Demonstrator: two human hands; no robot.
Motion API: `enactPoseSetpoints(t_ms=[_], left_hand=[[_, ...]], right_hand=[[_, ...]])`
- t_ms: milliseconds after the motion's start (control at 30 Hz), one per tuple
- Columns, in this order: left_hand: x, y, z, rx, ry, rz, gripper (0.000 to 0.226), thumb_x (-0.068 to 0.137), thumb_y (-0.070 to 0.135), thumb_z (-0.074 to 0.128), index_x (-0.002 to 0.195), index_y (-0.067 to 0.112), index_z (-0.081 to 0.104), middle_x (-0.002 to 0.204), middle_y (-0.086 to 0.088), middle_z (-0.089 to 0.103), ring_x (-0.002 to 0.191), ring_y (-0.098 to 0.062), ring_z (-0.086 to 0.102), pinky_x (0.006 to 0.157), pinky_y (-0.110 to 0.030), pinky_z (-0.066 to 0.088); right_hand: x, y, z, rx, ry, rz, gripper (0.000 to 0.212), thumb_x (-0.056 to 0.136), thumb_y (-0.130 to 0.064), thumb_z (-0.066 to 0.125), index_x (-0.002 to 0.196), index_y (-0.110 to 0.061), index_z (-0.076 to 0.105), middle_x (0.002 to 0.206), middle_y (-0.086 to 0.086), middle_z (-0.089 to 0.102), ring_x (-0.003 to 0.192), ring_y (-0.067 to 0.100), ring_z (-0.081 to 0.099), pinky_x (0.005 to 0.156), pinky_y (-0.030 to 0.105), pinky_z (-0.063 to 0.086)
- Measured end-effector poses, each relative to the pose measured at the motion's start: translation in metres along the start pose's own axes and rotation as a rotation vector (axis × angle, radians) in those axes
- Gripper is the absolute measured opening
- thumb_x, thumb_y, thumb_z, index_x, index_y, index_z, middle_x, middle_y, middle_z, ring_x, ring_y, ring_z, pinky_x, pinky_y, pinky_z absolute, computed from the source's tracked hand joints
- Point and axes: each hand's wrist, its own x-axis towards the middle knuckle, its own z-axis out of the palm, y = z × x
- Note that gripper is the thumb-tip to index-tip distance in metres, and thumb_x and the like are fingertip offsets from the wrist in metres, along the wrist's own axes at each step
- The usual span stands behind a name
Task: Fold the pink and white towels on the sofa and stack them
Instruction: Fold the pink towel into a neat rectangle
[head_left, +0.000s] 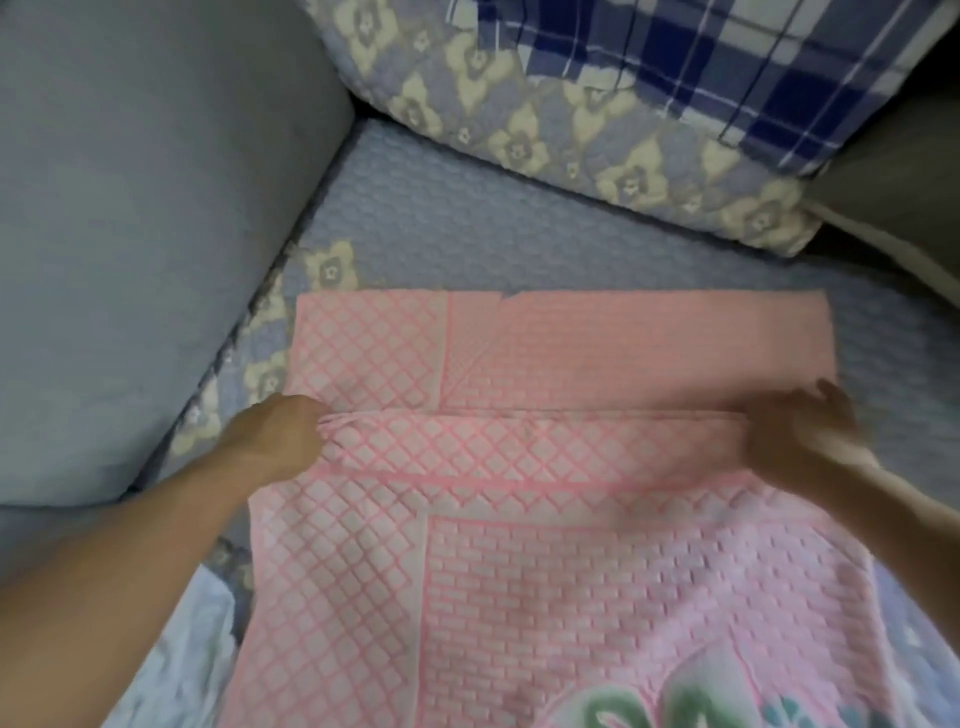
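Head view: left hand (278, 434) pinches pink towel (545, 519); blurred right hand (802, 436) seemingly grips its edge.

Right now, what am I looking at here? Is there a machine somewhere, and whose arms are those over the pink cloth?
There is no machine. A person wears a wide-angle camera on the head, so this single picture looks forward and down at their own two bare arms. They are folding a pink towel spread on a sofa seat with a blue quilted cover. The left hand pinches a bunched fold at the towel's left edge. The right hand is on the fold at the right edge; it is blurred, so I cannot tell how its fingers grip. Behind the towel lies a flowered cushion with a blue checked cloth on it. At the bottom left some pale fabric peeks out, perhaps the white towel.
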Motion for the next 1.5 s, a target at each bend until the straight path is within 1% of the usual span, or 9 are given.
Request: enactPoseSetpoints(t_ms=[167, 300, 400, 700, 867, 967, 1100, 1267, 1500], left_hand=[[0.031, -0.010, -0.056, 0.001, 0.106, -0.035, 0.057, 0.066, 0.059, 0.035, 0.101, 0.027, 0.068, 0.126, -0.012, 0.065, 0.109, -0.034, 0.063, 0.093, -0.039, 0.052], [0.068, 0.016, -0.088, -0.055, 0.385, -0.146, 0.037, 0.091, 0.044, 0.054, 0.115, 0.017, 0.062, 0.128, -0.020, 0.062, 0.114, -0.042, 0.061, 0.094, -0.046, 0.049], [0.103, 0.046, -0.066, 0.102, 0.317, -0.160, 0.056, 0.093, 0.052, 0.053, 0.137, 0.020, 0.045, 0.142, -0.017, 0.051, 0.132, -0.040, 0.047, 0.108, -0.049, 0.037], [0.144, 0.046, -0.035, 0.168, 0.566, -0.088, 0.041, 0.089, 0.029, 0.062, 0.118, 0.002, 0.049, 0.122, -0.031, 0.057, 0.116, -0.048, 0.053, 0.100, -0.055, 0.042], [0.092, 0.113, -0.014, -0.050, 0.774, 0.098, 0.076, 0.080, 0.025, 0.060, 0.151, 0.018, 0.033, 0.153, -0.028, 0.026, 0.142, -0.050, 0.022, 0.118, -0.062, 0.010], [0.009, 0.176, 0.044, -0.132, 0.762, 0.348, 0.070, 0.091, 0.034, 0.054, 0.156, 0.024, 0.030, 0.160, -0.024, 0.018, 0.148, -0.048, 0.015, 0.120, -0.059, 0.011], [-0.053, 0.194, 0.147, -0.058, 0.548, 0.404, 0.063, 0.097, 0.048, 0.041, 0.155, 0.024, 0.036, 0.163, -0.019, 0.021, 0.149, -0.045, 0.019, 0.118, -0.063, 0.017], [-0.039, 0.184, 0.174, 0.078, 0.415, 0.338, 0.071, 0.093, 0.056, 0.041, 0.156, 0.026, 0.031, 0.165, -0.016, 0.018, 0.152, -0.041, 0.013, 0.119, -0.064, 0.011], [-0.075, 0.191, 0.173, 0.003, 0.433, 0.319, 0.069, 0.095, 0.054, 0.034, 0.158, 0.026, 0.025, 0.165, -0.022, 0.011, 0.151, -0.047, 0.009, 0.119, -0.066, 0.007]], right_hand=[[-0.011, 0.014, -0.031, 0.241, 0.389, 0.020, 0.015, 0.062, -0.022, 0.052, 0.066, -0.009, 0.059, 0.068, 0.016, 0.064, 0.069, 0.035, 0.062, 0.078, 0.039, 0.040], [0.065, 0.013, -0.059, 0.146, 0.406, 0.211, 0.033, 0.071, -0.024, 0.045, 0.092, -0.013, 0.068, 0.104, 0.018, 0.067, 0.107, 0.037, 0.056, 0.106, 0.042, 0.027], [0.111, -0.011, -0.052, 0.027, 0.170, 0.224, 0.045, 0.088, -0.025, 0.050, 0.131, -0.015, 0.054, 0.140, 0.019, 0.051, 0.135, 0.039, 0.039, 0.118, 0.049, 0.019], [0.137, -0.014, -0.016, 0.084, 0.583, 0.106, 0.043, 0.079, -0.012, 0.033, 0.100, 0.013, 0.060, 0.105, 0.037, 0.054, 0.100, 0.048, 0.052, 0.099, 0.053, 0.035], [0.120, -0.040, -0.031, 0.425, 0.751, 0.348, 0.034, 0.087, -0.008, 0.039, 0.116, 0.002, 0.055, 0.127, 0.031, 0.051, 0.115, 0.046, 0.048, 0.109, 0.055, 0.032], [0.052, -0.072, -0.013, 0.647, 0.872, 0.134, 0.051, 0.088, -0.010, 0.051, 0.138, -0.005, 0.049, 0.152, 0.024, 0.036, 0.136, 0.044, 0.035, 0.117, 0.053, 0.024], [-0.072, -0.092, 0.071, 0.533, 0.581, -0.282, 0.055, 0.099, -0.032, 0.049, 0.152, -0.017, 0.042, 0.163, 0.014, 0.026, 0.152, 0.037, 0.018, 0.122, 0.055, 0.016], [-0.112, 0.025, 0.170, 0.473, 0.201, 0.285, 0.068, 0.097, -0.056, 0.030, 0.157, -0.024, 0.024, 0.166, 0.010, 0.017, 0.153, 0.031, 0.009, 0.123, 0.052, 0.014], [-0.165, 0.005, 0.173, 0.837, 0.152, 0.655, 0.061, 0.099, -0.049, 0.043, 0.145, -0.012, 0.034, 0.132, 0.021, 0.048, 0.121, 0.037, 0.045, 0.101, 0.049, 0.039]])
